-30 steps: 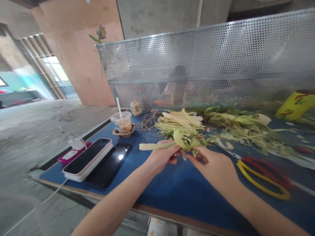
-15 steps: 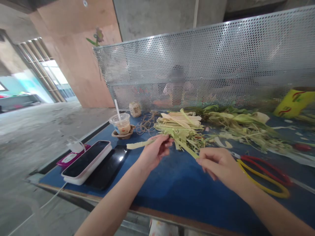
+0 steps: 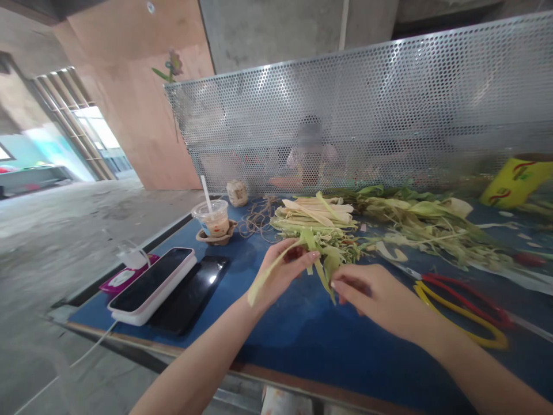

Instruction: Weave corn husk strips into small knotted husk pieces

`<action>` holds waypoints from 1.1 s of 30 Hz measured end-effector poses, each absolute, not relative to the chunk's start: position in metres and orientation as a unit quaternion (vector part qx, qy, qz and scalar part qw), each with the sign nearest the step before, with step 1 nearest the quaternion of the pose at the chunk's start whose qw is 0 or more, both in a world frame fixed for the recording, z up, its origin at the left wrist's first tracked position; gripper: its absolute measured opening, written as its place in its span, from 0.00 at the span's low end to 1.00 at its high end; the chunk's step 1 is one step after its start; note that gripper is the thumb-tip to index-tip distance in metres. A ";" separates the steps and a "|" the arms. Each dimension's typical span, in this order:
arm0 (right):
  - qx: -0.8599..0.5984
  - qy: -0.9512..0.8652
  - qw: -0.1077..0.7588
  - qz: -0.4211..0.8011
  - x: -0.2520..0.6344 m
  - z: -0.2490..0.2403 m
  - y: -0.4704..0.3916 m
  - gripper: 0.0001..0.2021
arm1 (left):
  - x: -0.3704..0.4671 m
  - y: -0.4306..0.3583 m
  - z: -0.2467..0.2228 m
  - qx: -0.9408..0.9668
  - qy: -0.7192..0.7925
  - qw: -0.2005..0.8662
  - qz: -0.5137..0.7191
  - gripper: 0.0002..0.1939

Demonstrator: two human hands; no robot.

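My left hand [image 3: 279, 271] is closed in a pinch on pale green corn husk strips [image 3: 270, 274], with one end hanging back over the wrist. To its right, my right hand [image 3: 369, 291] pinches the edge of a wider, folded green piece of husk [image 3: 332, 262]. Other strips dangle between the two hands. Just beyond lies a stack of husk pieces [image 3: 315, 216], with short knotted ends along its near side. Scissors [image 3: 462, 305] with one red and one yellow handle rest beside my right forearm.
On the left stand a plastic cup [image 3: 211, 219] with a straw, a white-cased phone [image 3: 151, 285] and a flat black phone [image 3: 190, 294]. Loose twine [image 3: 259, 216] lies behind. More husks [image 3: 415, 216] spread right, near a yellow container [image 3: 516, 181]. A perforated metal panel [image 3: 345, 115] closes the back.
My hands have come closer together. The strip in my left hand has swung from pointing left to hanging back over the wrist, and a wider husk piece now shows by my right fingers.
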State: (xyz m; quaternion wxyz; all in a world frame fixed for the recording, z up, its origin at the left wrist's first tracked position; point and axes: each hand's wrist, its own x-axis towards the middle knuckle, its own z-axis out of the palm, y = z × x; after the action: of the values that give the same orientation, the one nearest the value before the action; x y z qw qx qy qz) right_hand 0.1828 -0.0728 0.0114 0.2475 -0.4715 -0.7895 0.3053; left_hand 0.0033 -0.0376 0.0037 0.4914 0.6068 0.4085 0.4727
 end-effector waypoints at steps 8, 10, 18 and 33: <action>-0.447 -0.795 0.254 0.320 0.176 -0.002 -0.067 0.12 | 0.008 -0.041 0.004 0.610 0.377 0.523 0.461 0.12; -0.436 -0.771 0.244 0.396 0.175 -0.001 -0.067 0.12 | 0.009 -0.040 0.003 0.595 0.360 0.528 0.488 0.12; -0.403 -0.791 0.176 0.425 0.181 0.006 -0.069 0.18 | 0.007 -0.040 0.002 0.552 0.367 0.544 0.515 0.10; -0.334 -0.863 0.378 -0.016 0.201 0.013 -0.058 0.08 | 0.005 -0.047 0.013 0.704 0.329 0.515 0.361 0.04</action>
State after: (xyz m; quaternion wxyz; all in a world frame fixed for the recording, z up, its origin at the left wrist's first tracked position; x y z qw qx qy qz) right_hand 0.2006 -0.0581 0.0132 0.3779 -0.3338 -0.8634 -0.0157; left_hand 0.0050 -0.0471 0.0132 0.5147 0.7043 0.3294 0.3613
